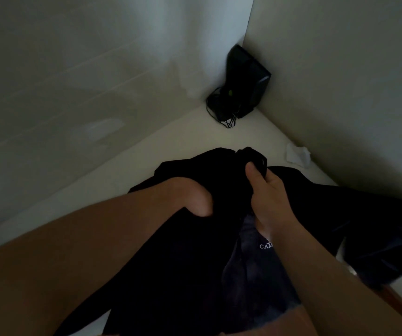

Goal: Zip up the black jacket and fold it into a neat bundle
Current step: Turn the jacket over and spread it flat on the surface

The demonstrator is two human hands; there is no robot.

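We've got the black jacket (pixel 175 258) spread in a loose heap on the white surface (pixel 161 146), draped toward us w/ both forearms lying over it. Right hand (pixel 265 190) pinches a raised bunch of fabric near the far edge, thumb on top, fingers curled under. Left hand (pixel 195 197) is pushed down into the cloth; its fingers are buried, so we can't tell if they grip anything.

Main risk, as we judge it: light is poor and it's black on black, so we can't see zipper, teeth or slider at all. We may be holding a collar or hem, not the zip end, and pull the wrong edge. If the two front edges aren't lined up, the slider could snag the lining (pixel 255 267) w/ the white lettering that shows near the right wrist.

Also: fabric hangs off the near edge at right, so a tug could slide the whole thing off. The black device (pixel 246 81) w/ cables and the crumpled white scrap (pixel 298 155) sit well apart, prob. no issue.
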